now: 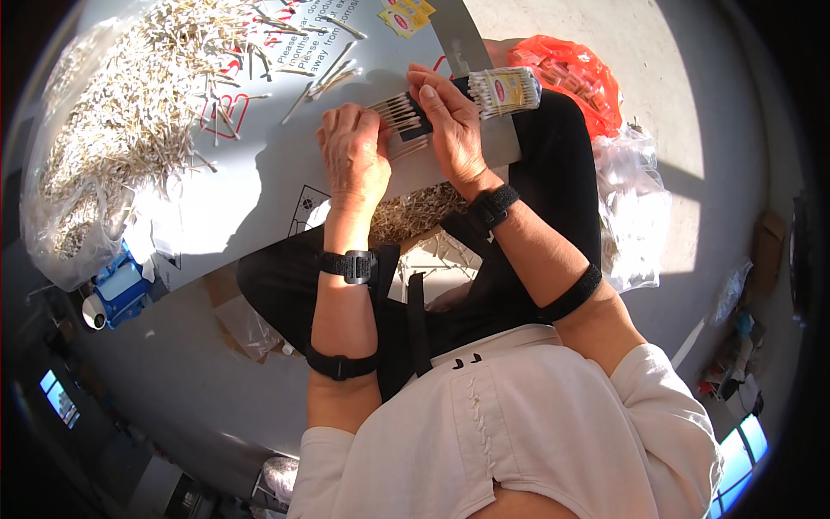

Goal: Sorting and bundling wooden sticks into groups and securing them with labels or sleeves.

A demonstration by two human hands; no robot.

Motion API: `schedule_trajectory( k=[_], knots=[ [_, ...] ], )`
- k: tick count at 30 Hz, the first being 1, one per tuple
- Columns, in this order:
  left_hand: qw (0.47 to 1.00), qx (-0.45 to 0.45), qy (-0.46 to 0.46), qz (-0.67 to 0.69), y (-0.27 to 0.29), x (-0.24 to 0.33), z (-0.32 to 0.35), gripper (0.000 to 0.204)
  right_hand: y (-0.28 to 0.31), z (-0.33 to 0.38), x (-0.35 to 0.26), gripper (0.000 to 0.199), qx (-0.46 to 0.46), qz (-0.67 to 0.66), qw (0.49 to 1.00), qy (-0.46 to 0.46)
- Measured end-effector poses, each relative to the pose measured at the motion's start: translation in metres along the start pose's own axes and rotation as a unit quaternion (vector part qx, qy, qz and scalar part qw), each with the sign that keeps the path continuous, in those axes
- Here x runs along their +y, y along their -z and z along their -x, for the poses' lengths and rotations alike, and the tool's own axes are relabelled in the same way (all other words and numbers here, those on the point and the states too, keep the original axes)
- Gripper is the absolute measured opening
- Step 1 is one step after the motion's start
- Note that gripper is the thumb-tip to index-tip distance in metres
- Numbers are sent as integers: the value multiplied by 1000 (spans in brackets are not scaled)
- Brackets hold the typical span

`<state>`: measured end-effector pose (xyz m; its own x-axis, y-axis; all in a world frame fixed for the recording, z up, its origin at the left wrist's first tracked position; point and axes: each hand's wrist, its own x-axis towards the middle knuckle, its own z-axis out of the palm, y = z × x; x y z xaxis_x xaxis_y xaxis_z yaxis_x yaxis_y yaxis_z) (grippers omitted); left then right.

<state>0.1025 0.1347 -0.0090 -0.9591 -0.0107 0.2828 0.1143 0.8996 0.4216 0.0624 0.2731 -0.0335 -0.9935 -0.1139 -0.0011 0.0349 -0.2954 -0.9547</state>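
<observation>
My left hand [354, 156] has its fingers curled together at the left ends of a row of cotton swabs [393, 115] near the table's front edge. Its fingertips are partly hidden, but they appear to pinch swab ends. My right hand [450, 125] is closed over a black strip [417, 111] that lies across this row, its thumb on top. Just right of that hand, a clear pack of cotton swabs [506, 92] with a yellow label juts past the table's right edge. A few swabs also show below the strip.
A large heap of loose cotton swabs [121, 112] in a clear bag covers the table's left. Scattered swabs [333, 78] and yellow cards [406, 17] lie farther back. More swabs [415, 212] sit below the table edge. A red bag [575, 78] and a clear bag [631, 199] stand right.
</observation>
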Motion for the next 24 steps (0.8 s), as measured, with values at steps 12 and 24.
schedule_trajectory(
  k=[12, 24],
  knots=[
    [999, -5, -35, -19, 5, 1, 3, 18, 1, 0, 0, 30, -4, 5, 1000, 1],
    [997, -32, -62, -41, 6, -3, 3, 17, 1, 0, 0, 30, -7, 13, 1000, 3]
  ],
)
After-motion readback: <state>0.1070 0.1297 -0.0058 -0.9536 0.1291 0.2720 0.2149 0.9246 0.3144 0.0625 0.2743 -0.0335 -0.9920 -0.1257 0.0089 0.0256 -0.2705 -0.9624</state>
